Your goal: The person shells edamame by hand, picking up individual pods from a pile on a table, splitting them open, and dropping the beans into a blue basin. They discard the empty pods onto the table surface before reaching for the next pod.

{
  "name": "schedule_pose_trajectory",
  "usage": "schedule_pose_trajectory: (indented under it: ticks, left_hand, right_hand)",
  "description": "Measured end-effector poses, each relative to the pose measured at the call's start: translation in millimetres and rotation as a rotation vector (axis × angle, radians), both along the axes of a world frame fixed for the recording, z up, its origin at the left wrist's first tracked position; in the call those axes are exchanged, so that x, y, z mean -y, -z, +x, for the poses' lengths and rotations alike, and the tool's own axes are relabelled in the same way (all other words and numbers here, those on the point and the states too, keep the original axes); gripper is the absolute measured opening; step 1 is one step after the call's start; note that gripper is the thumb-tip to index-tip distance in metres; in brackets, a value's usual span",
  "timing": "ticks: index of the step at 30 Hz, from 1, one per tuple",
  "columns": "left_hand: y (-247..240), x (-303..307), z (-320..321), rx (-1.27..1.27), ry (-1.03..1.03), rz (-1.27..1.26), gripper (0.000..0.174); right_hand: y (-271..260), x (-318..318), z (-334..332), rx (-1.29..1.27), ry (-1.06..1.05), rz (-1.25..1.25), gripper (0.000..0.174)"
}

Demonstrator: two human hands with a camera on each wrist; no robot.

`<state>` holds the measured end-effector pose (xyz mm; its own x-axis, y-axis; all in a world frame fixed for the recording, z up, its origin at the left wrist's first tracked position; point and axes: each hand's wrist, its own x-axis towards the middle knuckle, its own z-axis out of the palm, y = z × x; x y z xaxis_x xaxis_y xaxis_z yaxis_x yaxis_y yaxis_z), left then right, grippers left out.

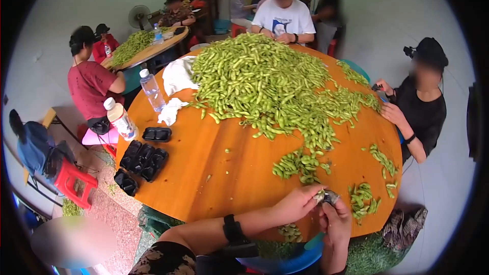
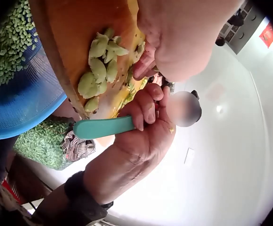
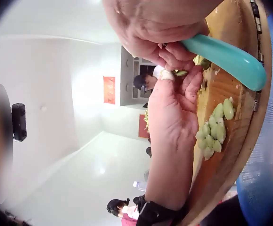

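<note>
My left hand pinches a small green soybean pod between thumb and fingers. My right hand meets it, fingers curled round a tool's turquoise handle; the tool's working end is hidden among the fingers. A dark, shiny piece shows at the fingertips in the head view. Below the hands, a small heap of shelled beans lies near the table edge. Loose pods lie just beyond the left hand, and another group of pods is right of the right hand.
A big pile of pods covers the far part of the round wooden table. Below its edge, a blue basket holds shelled beans. Black plastic trays and two bottles stand left. People sit across and at right.
</note>
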<state>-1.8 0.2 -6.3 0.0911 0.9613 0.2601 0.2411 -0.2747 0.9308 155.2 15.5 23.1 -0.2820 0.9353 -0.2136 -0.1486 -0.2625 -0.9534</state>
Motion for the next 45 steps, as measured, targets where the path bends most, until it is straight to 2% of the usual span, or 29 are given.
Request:
schedule_pose_trajectory:
  ticks: [2,7,9,11,15,17,18,20,22,24,26,28,31,32,34,36,39,40,45]
  left_hand:
    - [14,-3,2,-0.069,-0.057,0.195,0.047]
    - [21,-6,4,-0.08,-0.012,0.18,0.05]
    - [19,-5,4,-0.108,-0.013,0.175,0.051]
    - [11,0,4,-0.184,-0.002,0.109,0.054]
    - [7,0,0,-0.211,-0.016,0.143,0.053]
    - [-6,4,-2,-0.094,0.039,-0.059,0.045]
    - [1,2,-4,-0.085,0.055,-0.063,0.045]
    - [24,-8,-1,0.341,0.178,-0.291,0.038]
    - [17,-4,-6,0.629,0.23,-0.385,0.038]
    - [12,-4,-7,0.662,0.183,-0.436,0.038]
    - [19,-9,-10,0.806,0.202,-0.556,0.037]
    - [16,-8,-13,0.823,0.227,-0.573,0.036]
    - [8,-6,-7,0.884,0.138,-0.603,0.032]
    - [8,-6,-5,0.883,0.148,-0.608,0.032]
    - [10,-4,-3,0.486,0.117,-0.393,0.03]
    - [7,-3,-1,0.475,0.082,-0.438,0.028]
    - [5,-4,-4,0.461,0.09,-0.418,0.013]
    - [5,-3,-4,0.461,0.092,-0.423,0.013]
    - [5,-3,-5,0.376,0.127,-0.437,0.007]
  right_hand:
    - [-2,2,-2,0.011,-0.007,0.003,0.01]
    - [-8,6,2,0.133,0.014,0.008,0.009]
    - [-5,8,7,0.16,-0.095,0.005,0.011]
    - [2,7,5,0.157,-0.084,0.016,0.011]
    - [1,6,2,0.114,-0.044,0.071,0.009]
    - [0,3,4,0.09,-0.038,0.0,0.009]
    - [-1,2,7,0.066,-0.028,-0.073,0.009]
    - [5,-3,14,-0.034,-0.1,-0.111,0.013]
    - [12,-8,20,-0.099,-0.125,-0.194,0.012]
    - [5,-11,20,-0.148,-0.195,-0.238,0.011]
    - [8,-18,26,-0.199,-0.273,-0.315,0.012]
    - [7,-21,28,-0.203,-0.268,-0.321,0.013]
    - [8,-19,24,-0.134,-0.243,-0.256,0.013]
    - [9,-16,22,-0.06,-0.206,-0.189,0.013]
    - [10,-10,18,-0.056,-0.172,-0.144,0.012]
    - [7,-6,14,-0.047,-0.148,-0.065,0.012]
    - [6,-2,13,-0.055,-0.126,-0.04,0.011]
    - [6,-1,13,-0.073,-0.116,-0.01,0.011]
    - [9,-5,22,-0.101,-0.108,-0.082,0.01]
